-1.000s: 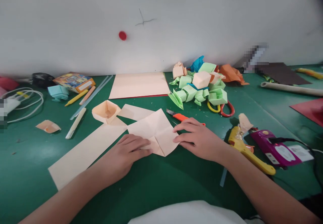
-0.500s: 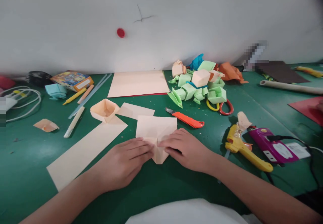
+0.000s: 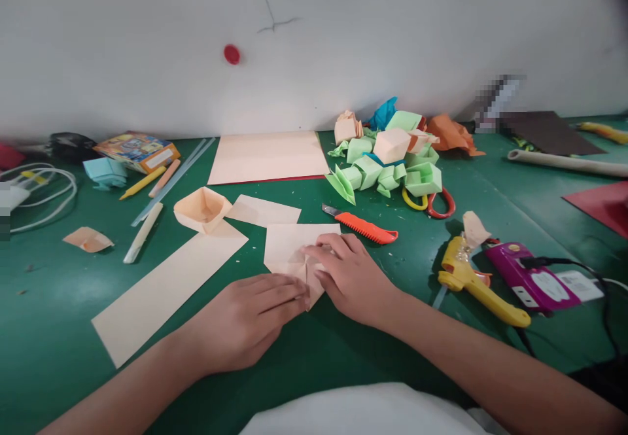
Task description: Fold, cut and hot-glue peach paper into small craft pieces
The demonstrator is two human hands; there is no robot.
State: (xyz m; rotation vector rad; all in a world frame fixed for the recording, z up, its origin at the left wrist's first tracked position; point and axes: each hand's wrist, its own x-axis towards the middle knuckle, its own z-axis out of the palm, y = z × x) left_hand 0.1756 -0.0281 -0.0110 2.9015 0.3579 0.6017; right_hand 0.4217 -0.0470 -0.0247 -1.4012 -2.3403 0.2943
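A partly folded peach paper (image 3: 282,242) lies on the green table in front of me, its near end creased to a point with a seam up the middle. My left hand (image 3: 250,314) holds down the left side of the folded end, fingers pressed together and thumb out of sight. From the right, my right hand (image 3: 360,275) grips the paper near the centre fold, its bent fingers and thumb on the flap. A long peach strip (image 3: 167,294) and a smaller peach piece (image 3: 265,211) lie to the left, beside an open peach paper box (image 3: 203,209).
An orange utility knife (image 3: 363,226) lies just beyond my right hand. Folded green paper shapes (image 3: 370,170) are heaped behind it, by scissors (image 3: 441,203). At right are a yellow glue gun (image 3: 483,291) and a purple power strip (image 3: 534,278). Peach sheets (image 3: 267,157) lie by the wall.
My right hand has moved slightly left and further over the paper, covering more of its upper right part. The left hand stays on the folded end, its fingertips slightly nearer the point.
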